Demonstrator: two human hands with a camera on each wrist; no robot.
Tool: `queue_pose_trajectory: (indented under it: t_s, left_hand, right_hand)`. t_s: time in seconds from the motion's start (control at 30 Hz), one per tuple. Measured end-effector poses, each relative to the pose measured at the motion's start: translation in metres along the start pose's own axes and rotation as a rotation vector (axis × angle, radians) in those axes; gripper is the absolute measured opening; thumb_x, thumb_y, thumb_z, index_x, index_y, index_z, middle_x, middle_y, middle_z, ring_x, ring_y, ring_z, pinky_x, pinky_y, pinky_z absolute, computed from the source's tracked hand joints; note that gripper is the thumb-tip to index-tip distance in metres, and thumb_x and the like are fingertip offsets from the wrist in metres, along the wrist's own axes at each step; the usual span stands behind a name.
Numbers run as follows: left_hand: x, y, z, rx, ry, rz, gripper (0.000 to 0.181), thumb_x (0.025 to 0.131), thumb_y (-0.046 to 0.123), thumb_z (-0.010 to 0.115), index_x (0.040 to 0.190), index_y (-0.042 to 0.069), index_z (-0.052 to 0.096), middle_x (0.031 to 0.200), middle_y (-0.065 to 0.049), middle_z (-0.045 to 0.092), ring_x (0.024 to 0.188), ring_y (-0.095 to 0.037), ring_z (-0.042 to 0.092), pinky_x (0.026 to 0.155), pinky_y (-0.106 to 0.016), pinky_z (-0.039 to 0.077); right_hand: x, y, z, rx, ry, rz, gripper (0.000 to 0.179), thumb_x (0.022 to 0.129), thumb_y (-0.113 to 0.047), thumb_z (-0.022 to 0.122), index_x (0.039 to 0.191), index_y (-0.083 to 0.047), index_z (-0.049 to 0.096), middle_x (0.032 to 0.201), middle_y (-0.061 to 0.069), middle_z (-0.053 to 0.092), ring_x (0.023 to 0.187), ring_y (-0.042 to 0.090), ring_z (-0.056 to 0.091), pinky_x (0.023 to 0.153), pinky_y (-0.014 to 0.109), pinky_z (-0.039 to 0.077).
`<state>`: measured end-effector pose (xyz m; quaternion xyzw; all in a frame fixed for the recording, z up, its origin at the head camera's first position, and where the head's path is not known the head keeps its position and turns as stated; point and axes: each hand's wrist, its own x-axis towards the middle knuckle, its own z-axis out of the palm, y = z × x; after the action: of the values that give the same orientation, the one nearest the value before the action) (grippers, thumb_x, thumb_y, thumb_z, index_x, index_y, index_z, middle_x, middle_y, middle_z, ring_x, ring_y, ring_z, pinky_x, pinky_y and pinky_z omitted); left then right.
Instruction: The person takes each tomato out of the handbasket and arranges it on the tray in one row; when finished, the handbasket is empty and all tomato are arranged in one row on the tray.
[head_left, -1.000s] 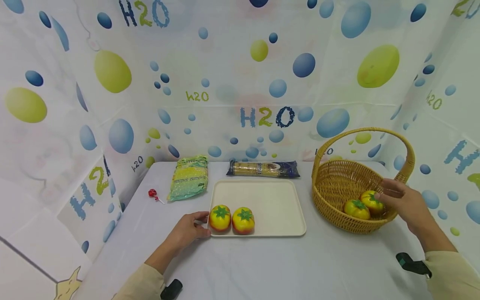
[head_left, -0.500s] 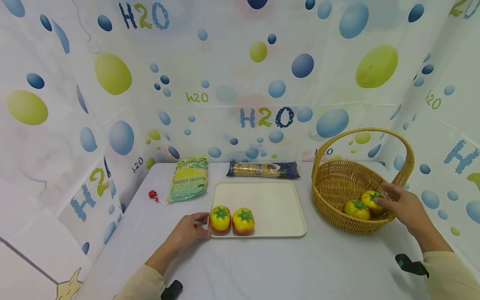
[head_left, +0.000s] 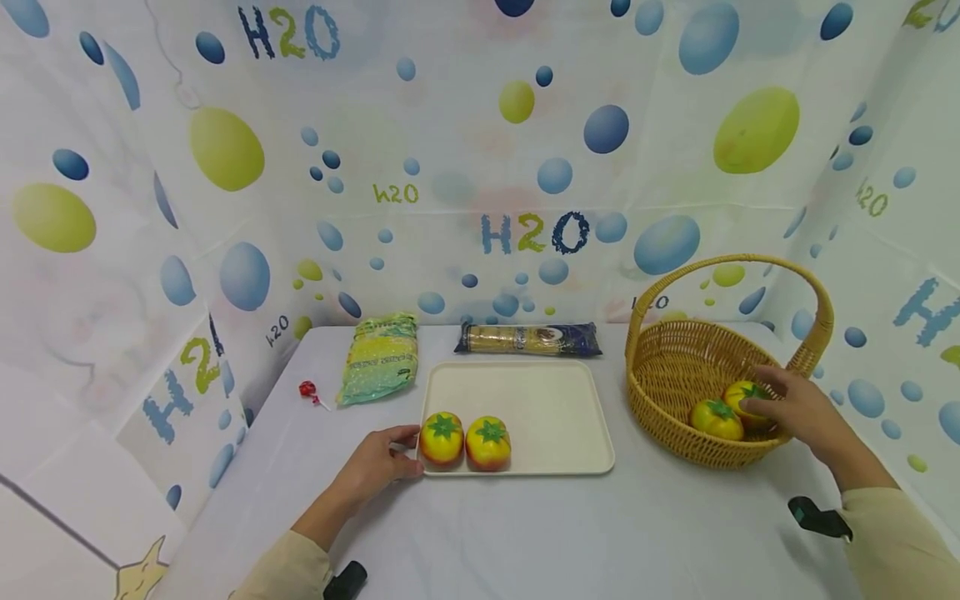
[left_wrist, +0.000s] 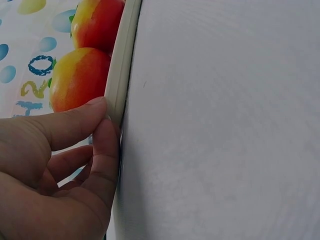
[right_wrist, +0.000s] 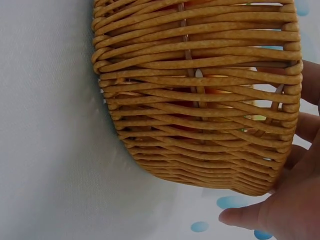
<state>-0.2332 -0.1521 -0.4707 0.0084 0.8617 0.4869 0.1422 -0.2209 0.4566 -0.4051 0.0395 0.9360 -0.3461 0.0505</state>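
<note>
My left hand (head_left: pixel 378 467) pinches the left front corner of a cream tray (head_left: pixel 555 417) between thumb and fingers. On the tray, close to that hand, sit two yellow-red, tomato-like fruits (head_left: pixel 442 439) with green star-shaped tops. My right hand (head_left: pixel 806 412) reaches over the right rim of a wicker basket (head_left: pixel 675 450). Its thumb and fingers are at the rear one of two similar fruits (head_left: pixel 742 394) inside; I cannot tell whether they grip it. In the right wrist view, woven strands hide most of the fruit, and one finger (right_wrist: pixel 237 217) hangs outside the wall.
A green-yellow plastic packet (head_left: pixel 381 358) lies left of the tray's back edge, with a red lollipop (head_left: pixel 308 389) beside it. Behind the tray lies a long packet (head_left: pixel 527 339) that looks like pasta. The basket's tall handle (head_left: pixel 750 259) arches overhead.
My right hand has come slightly left and down, its thumb now over the rear fruit's right side. The left hand, the tray and the fruits keep their places.
</note>
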Motion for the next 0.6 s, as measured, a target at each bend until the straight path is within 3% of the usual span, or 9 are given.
queue_pose_trajectory:
  t_s: [0.2,0.37,0.6]
  left_hand:
    - [0.0003,-0.0001,0.0012,-0.001,0.005,-0.006,0.064,0.083,0.007,0.082,0.142,0.007,0.059,0.127,-0.009,0.066,0.088,-0.019,0.061,0.086,-0.033,0.058]
    - [0.0002,0.0008,0.0023,-0.005,0.009,-0.014,0.064,0.082,0.005,0.082,0.142,0.006,0.059,0.128,-0.01,0.066,0.087,-0.019,0.06,0.083,-0.033,0.058]
    - [-0.0008,0.0029,0.001,-0.003,0.012,-0.007,0.065,0.082,0.004,0.083,0.142,0.005,0.059,0.128,-0.011,0.066,0.086,-0.019,0.06,0.082,-0.031,0.057]
  right_hand:
    - [0.0043,0.0035,-0.0003,0.003,-0.054,0.018,0.088,0.099,-0.037,0.065,0.156,0.01,0.019,0.148,0.044,0.029,0.126,0.058,0.042,0.101,0.071,0.041]
    - [0.007,0.0032,-0.0007,-0.027,-0.079,0.032,0.09,0.097,-0.033,0.069,0.156,0.011,0.018,0.14,0.042,0.039,0.113,0.047,0.055,0.096,0.062,0.05]
    - [0.0088,0.0016,-0.0022,-0.062,-0.085,0.03,0.086,0.095,-0.027,0.069,0.154,0.013,0.02,0.132,0.041,0.044,0.109,0.046,0.054,0.094,0.061,0.051]
